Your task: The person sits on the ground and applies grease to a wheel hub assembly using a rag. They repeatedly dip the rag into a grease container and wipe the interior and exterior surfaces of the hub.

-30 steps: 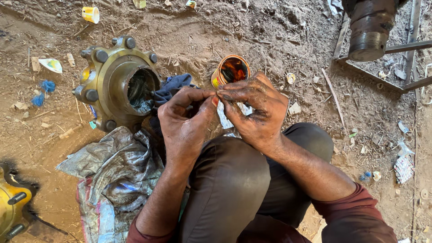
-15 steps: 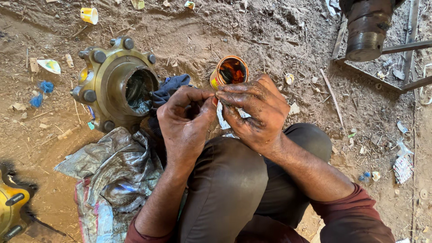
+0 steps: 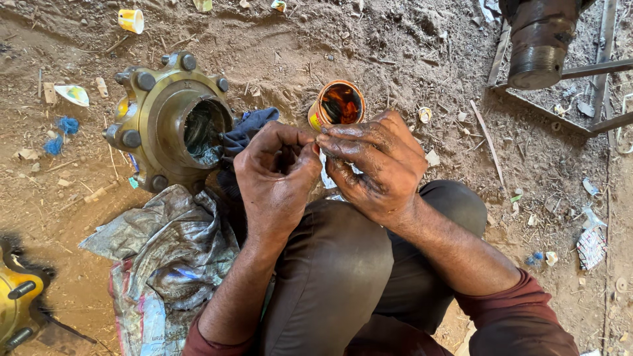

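Both of my hands meet above my bent knee (image 3: 336, 264), greasy and close together. My left hand (image 3: 273, 175) is curled, its fingers closed around something small that I cannot make out. My right hand (image 3: 376, 165) pinches at the same spot with its fingertips, touching the left thumb; a bit of whitish material (image 3: 328, 178) shows under the two hands. Just beyond the hands stands an open tin of dark orange grease (image 3: 339, 104). To the left lies a large brass-coloured wheel hub (image 3: 168, 118) with studs, its bore dark with grease.
A dark blue rag (image 3: 244, 132) lies between hub and hands. A crumpled plastic sack (image 3: 165, 257) covers the dirt at lower left. A yellow machine part (image 3: 16, 303) sits at the left edge. A threaded steel shaft (image 3: 537, 46) and metal frame stand at top right. Litter dots the ground.
The hands stay together over the knee; the fingers have shifted slightly as they work the small thing between them. Nothing else has moved.
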A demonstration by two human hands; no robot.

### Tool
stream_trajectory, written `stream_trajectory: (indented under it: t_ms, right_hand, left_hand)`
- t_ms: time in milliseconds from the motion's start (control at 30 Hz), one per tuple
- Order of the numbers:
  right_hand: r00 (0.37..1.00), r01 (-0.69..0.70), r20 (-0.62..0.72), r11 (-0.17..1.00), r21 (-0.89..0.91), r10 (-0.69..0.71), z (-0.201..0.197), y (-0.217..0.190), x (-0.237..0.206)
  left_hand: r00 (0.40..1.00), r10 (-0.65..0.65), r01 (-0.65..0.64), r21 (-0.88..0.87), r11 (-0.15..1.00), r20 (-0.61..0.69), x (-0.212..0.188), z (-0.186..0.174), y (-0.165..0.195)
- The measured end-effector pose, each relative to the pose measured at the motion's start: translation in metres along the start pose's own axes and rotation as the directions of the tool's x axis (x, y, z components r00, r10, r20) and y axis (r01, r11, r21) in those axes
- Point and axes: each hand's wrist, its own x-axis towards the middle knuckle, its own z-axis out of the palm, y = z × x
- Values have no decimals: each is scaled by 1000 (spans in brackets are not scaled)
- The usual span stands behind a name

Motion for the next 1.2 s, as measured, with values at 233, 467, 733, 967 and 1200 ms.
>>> stream_trajectory:
  t_ms: [233, 467, 733, 967, 1200]
  right_hand:
    - [999, -29, -34, 999, 35, 30, 4, 5, -7]
    - [922, -367, 23, 853, 371, 386, 19, 18, -14]
    - [783, -556, 194, 526, 643, 591, 20, 16, -19]
    - [933, -353, 64, 870, 345, 353, 16, 13, -14]
    - [979, -195, -15, 958, 211, 203, 16, 6, -7]
  left_hand:
    - [999, -30, 29, -39, 999, -16, 0, 1, 0]
    - [1000, 24, -24, -1, 1000, -13, -2, -1, 3]
    - [992, 118, -115, 67, 991, -39, -1, -2, 6]
    - [990, 129, -123, 101, 987, -50, 0, -2, 10]
    - [990, 131, -126, 88, 988, -53, -1, -3, 12]
